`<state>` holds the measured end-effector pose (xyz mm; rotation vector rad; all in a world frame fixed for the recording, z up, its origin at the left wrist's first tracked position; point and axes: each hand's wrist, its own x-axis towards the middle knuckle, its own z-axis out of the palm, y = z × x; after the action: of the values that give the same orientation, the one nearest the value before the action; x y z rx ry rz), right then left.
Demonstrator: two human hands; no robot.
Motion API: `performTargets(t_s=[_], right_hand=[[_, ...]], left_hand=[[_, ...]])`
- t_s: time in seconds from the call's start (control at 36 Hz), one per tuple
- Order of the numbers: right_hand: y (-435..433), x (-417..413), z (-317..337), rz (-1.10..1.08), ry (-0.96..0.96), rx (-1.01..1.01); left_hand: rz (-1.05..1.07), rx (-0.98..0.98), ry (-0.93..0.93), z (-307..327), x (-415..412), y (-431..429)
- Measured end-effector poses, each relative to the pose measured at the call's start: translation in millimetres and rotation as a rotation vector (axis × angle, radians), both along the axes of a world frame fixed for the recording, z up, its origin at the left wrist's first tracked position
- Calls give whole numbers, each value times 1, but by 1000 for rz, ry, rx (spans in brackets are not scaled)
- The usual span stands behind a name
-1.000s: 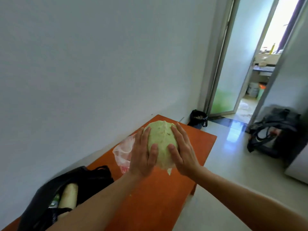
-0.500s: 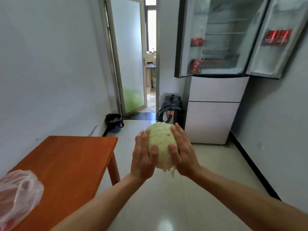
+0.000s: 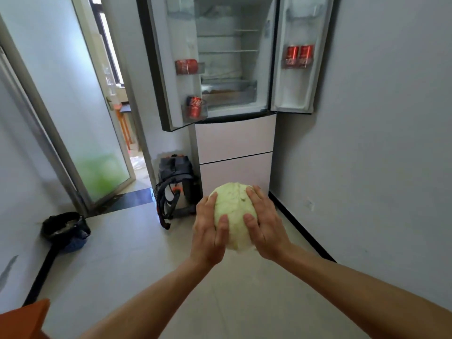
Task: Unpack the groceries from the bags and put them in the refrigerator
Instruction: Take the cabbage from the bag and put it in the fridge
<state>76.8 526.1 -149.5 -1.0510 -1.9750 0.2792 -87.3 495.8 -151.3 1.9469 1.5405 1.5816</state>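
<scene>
A pale green cabbage (image 3: 234,211) is held out in front of me above the floor. My left hand (image 3: 209,234) grips its left side and my right hand (image 3: 265,230) grips its right side, fingers curled over the top. Ahead stands the refrigerator (image 3: 234,140) with both upper doors swung open. Its shelves look mostly bare, with a drawer at the bottom of the upper part. Red cans sit in the left door (image 3: 187,66) and in the right door (image 3: 299,56).
A grey backpack (image 3: 176,189) leans on the floor left of the refrigerator. A dark bin with a bag (image 3: 64,228) sits by the left wall. A frosted glass door (image 3: 97,133) stands open at left. The orange table corner (image 3: 23,319) shows at bottom left.
My view has swung from the table and bags towards the refrigerator, which is now nearer and centred. The cabbage stays gripped between both hands. The table has slid almost out of view.
</scene>
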Motion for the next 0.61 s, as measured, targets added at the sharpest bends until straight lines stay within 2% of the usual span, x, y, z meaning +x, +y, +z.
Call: performTargets(t_s=[0.36, 0.61], right_hand=[[201, 25, 23, -139, 37, 68], [383, 48, 26, -153, 46, 57]], left_hand=[[-118, 47, 59, 27, 23, 222], [-106, 34, 50, 28, 48, 403]])
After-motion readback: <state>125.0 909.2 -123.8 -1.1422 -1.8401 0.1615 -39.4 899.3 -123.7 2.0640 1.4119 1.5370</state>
